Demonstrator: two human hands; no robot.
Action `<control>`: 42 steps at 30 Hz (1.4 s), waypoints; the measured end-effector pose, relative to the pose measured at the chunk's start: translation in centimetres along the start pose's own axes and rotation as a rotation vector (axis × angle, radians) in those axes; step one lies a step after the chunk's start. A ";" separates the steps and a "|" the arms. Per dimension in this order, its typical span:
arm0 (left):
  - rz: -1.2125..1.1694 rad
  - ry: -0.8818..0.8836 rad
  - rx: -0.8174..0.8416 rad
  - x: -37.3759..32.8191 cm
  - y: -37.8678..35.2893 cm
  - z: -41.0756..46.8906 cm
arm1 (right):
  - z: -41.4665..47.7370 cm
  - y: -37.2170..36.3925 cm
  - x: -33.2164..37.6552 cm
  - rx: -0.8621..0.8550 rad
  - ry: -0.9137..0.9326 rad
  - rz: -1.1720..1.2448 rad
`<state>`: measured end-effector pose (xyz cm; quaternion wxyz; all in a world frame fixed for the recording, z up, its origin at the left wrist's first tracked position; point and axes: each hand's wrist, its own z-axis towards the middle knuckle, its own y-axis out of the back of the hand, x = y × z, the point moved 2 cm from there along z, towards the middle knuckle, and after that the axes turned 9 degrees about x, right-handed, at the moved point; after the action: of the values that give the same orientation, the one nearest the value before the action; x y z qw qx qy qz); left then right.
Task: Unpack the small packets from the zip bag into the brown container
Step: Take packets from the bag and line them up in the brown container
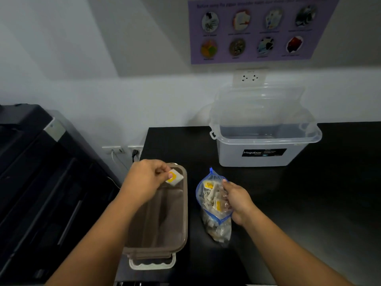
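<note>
Forearms, mine, two: both enter from the bottom edge and reach forward over the black counter [334, 182].

Left hand [144, 178]: knuckles up, wrist bent slightly, fingers curled; thumb and fingertips pinch one small packet [174, 177], white with a yellow mark, held above the far end of the brown container [186, 205].

Brown container: long, rounded corners, lidless, pale handle [152, 264] at the near end; it sits at the counter's left edge.

Right hand [237, 201]: fingers curled round the right side of the zip bag [212, 203], gripping the plastic.

Zip bag: clear with blue seal, mouth pointing away from me, stuffed with more small packets; it lies just right of the container, not touching it.

Clear tub [266, 155]: farther back, against the wall, lid propped behind.

Purple poster [255, 29]: on the wall above.
</note>
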<state>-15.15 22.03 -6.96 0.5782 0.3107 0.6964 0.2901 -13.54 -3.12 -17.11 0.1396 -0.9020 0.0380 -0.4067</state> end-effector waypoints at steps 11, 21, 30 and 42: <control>0.624 0.219 0.535 2.4 -6.3 6.2 | 0.2 0.0 -0.8 -0.036 -0.009 0.008; 0.583 0.055 0.265 3.7 -7.3 4.7 | -0.8 0.0 -1.1 -0.059 -0.019 0.004; 0.491 0.103 0.194 3.4 -6.2 4.3 | -0.6 1.0 -1.9 -0.086 -0.014 0.003; 0.281 -0.384 0.140 -6.4 -7.3 1.7 | -0.7 1.2 -1.2 -0.022 0.027 -0.076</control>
<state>-13.26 12.53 -8.84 0.6308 0.4934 0.5421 0.2544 -14.81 -4.24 -17.86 0.1135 -0.8987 0.0103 -0.4236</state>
